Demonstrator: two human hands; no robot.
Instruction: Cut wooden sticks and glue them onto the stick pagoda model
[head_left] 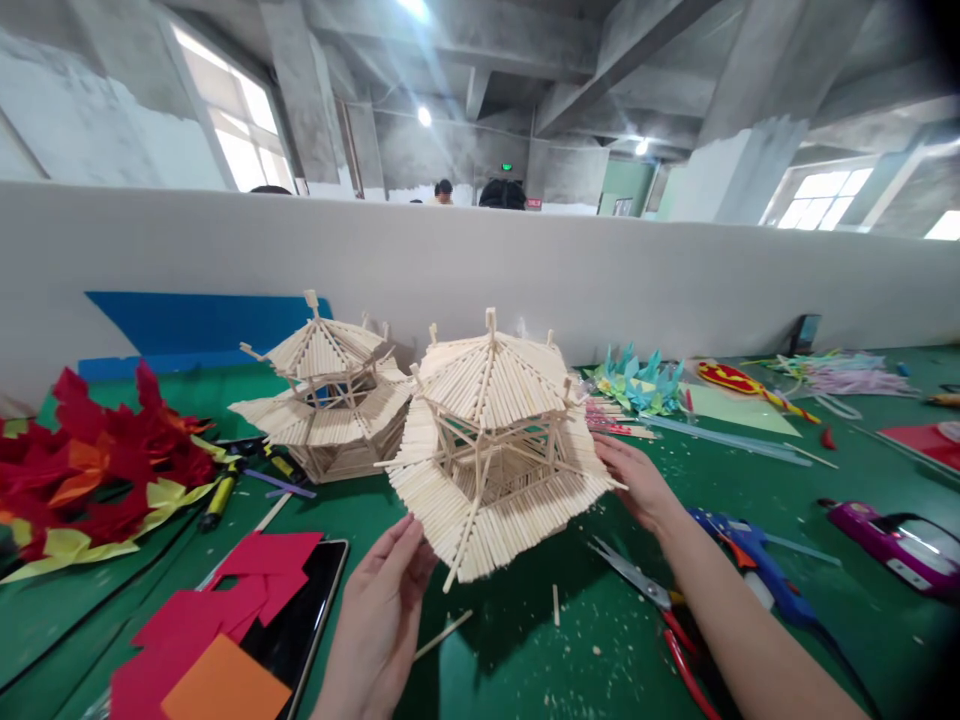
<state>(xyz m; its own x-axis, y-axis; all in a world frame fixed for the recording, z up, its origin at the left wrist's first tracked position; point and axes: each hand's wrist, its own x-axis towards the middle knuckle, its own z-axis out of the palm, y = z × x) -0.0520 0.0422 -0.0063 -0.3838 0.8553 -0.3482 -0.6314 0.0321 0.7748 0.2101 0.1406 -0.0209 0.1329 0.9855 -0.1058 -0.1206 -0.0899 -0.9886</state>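
The room is bright. Daylight whitens the left window (247, 120) and the right window (825, 197); a ceiling lamp (412, 7) flares bluish-white. Soft shadow falls on the green table (540, 680) beneath the stick model (491, 400), which looks sharp. Outer edges stretch, right corners blacken, and a distant head (443, 191) is pixelated.

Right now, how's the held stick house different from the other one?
The held stick house is in the left hand and right hand; the other stick house stands on the table. The held one is nearer, looking bigger; the other looks smaller, farther back. Both have two stick roofs.
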